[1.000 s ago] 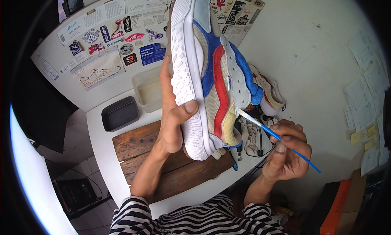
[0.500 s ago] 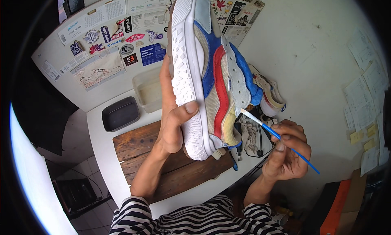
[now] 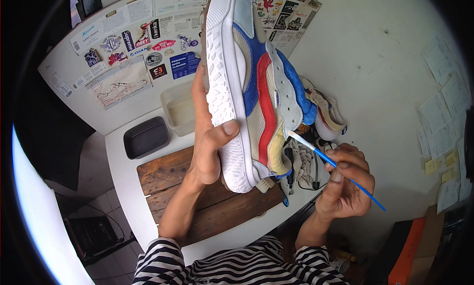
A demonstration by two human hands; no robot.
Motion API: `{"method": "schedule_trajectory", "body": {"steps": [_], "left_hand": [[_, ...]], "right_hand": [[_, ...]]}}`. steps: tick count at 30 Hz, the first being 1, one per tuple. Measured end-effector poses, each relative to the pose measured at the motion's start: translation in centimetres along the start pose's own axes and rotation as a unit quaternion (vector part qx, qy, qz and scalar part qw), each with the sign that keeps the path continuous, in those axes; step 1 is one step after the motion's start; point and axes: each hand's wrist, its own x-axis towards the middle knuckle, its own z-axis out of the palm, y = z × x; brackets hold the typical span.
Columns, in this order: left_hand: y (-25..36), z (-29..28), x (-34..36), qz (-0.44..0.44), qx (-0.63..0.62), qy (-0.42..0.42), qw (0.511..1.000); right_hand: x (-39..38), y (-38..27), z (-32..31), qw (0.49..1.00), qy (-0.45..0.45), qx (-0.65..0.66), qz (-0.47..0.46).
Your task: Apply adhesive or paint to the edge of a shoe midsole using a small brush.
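A multicoloured sneaker [image 3: 252, 87] is held up on its side with the toe pointing away, its thick white sole turned left. Its upper has blue, red, cream, yellow and pale grey panels, and a blue tongue. My left hand [image 3: 210, 149] grips it by the sole, thumb on the sidewall, the other fingers hidden behind. Between thumb and fingertips, my right hand [image 3: 346, 182] pinches a thin paintbrush [image 3: 326, 158] with a blue handle. Its pale tip meets or nearly meets the lower corner of the grey eyelet panel; I cannot tell if they touch.
Below lies a dark wooden board [image 3: 168, 174] on the white table [image 3: 123, 179]. A black tray [image 3: 146, 138] and a clear plastic tub [image 3: 178, 110] stand at the back left. Another sneaker [image 3: 326, 112], cables and a cloth [image 3: 303, 161] lie to the right. A stickered panel [image 3: 118, 26] rises behind.
The sneaker has shifted very slightly left and up in my left hand. My right hand and the brush have moved a little left with it, the tip staying by the eyelet panel.
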Motion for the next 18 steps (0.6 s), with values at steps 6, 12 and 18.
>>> {"method": "schedule_trajectory", "body": {"steps": [6, 12, 18], "left_hand": [[0.03, 0.34, 0.01, -0.002, -0.021, -0.002, 1.0], [0.12, 0.32, 0.02, 0.005, -0.013, -0.007, 1.0], [-0.33, -0.13, -0.03, 0.008, 0.017, -0.001, 1.0]], "right_hand": [[-0.01, -0.13, 0.13, 1.0, 0.018, 0.012, -0.001], [-0.25, 0.03, -0.31, 0.999, 0.03, 0.009, 0.003], [-0.13, 0.06, -0.26, 1.0, 0.025, 0.005, 0.002]]}}
